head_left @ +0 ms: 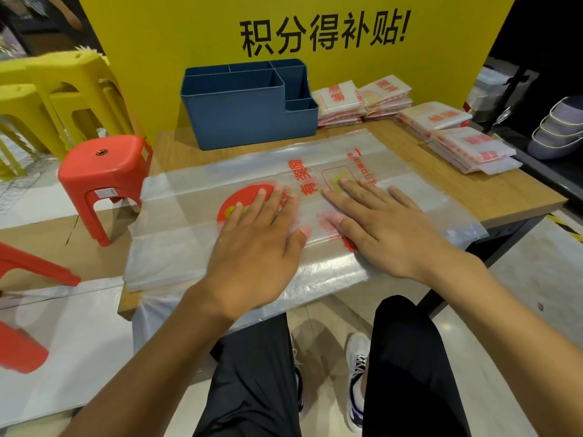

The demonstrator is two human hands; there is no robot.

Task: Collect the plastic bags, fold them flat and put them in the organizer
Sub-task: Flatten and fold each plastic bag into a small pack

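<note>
**Q:** Head view. What surrounds the work area?

**A:** A wooden table [504,197] fills the middle of the frame. At upper centre stands a blue organizer [249,111] with several compartments, set against a yellow sign [157,42] bearing black characters. Just right of the organizer lie stacks of folded bags [362,100], and further stacks [467,149] sit along the table's right edge. A red stool [104,178] stands at the left, with yellow stools [63,89] in the upper left. Stacked basins [558,130] show at the right edge. At the lower left another sheet of plastic [79,342] lies on the floor.

**Q:** Where is the bag being handled?

**A:** A large clear plastic bag [195,247] with red print lies spread across the table in front of the organizer, its left and near edges overhanging.

**Q:** And the fingers?

**A:** The left hand [258,244] lies palm down on the bag over a red circle, fingers straight and slightly spread, grasping nothing. The right hand [385,228] likewise presses flat just beside it, fingers extended toward the upper left; the two thumbs are near each other but apart.
</note>
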